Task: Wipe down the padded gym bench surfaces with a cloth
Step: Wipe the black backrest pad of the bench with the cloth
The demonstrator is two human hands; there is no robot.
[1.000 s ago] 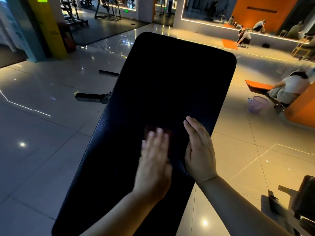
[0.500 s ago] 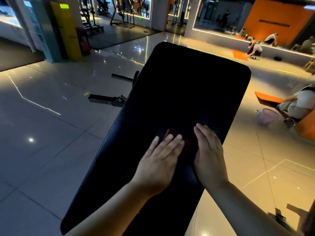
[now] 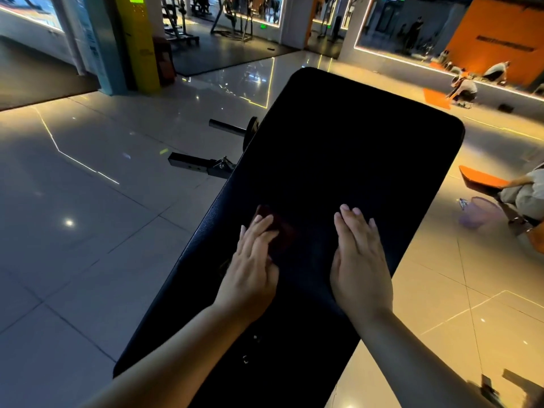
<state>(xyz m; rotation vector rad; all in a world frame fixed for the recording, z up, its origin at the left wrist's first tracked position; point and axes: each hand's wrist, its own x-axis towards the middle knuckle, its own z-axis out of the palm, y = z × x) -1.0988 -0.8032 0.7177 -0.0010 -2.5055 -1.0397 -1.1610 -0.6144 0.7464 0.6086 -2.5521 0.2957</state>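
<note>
A long black padded bench (image 3: 347, 160) slants away from me across the middle of the view. My left hand (image 3: 253, 260) lies flat on a dark red cloth (image 3: 279, 231) near the pad's left edge, fingers straight, pressing it down. Most of the cloth is under the palm; only its far part shows. My right hand (image 3: 359, 254) rests flat on the bare pad to the right, fingers straight and together, holding nothing.
The bench's metal frame and bars (image 3: 206, 166) stick out on the left over the glossy tiled floor. A purple bucket (image 3: 477, 213) and a crouching person (image 3: 527, 192) by an orange bench are on the right. More people crouch far back right (image 3: 465, 89).
My left hand has slid the cloth leftward toward the pad's left edge, away from my right hand. My right hand stays flat on the pad. The view has shifted back a little.
</note>
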